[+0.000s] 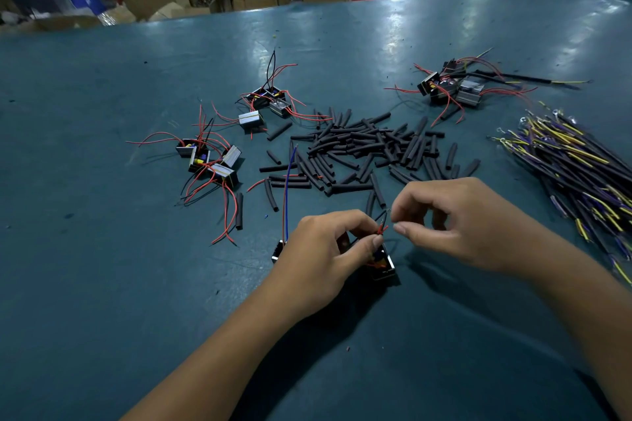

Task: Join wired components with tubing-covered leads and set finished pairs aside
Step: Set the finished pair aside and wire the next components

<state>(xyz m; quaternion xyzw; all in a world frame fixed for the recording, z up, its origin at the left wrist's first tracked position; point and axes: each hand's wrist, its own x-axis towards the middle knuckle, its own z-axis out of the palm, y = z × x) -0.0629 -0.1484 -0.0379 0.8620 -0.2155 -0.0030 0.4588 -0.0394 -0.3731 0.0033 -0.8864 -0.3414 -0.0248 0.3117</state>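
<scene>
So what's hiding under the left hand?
Under the left hand sits a small black component on the green table; only its corners peek out. Red and blue wires stick up from it. Its middle is covered.

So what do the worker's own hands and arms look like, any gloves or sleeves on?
No gloves: both the left hand and the right hand are bare, with short, unpainted nails. No rings, watch or wristband show. Both forearms are bare as well, and no sleeve comes into view before the picture's lower edge.
</scene>
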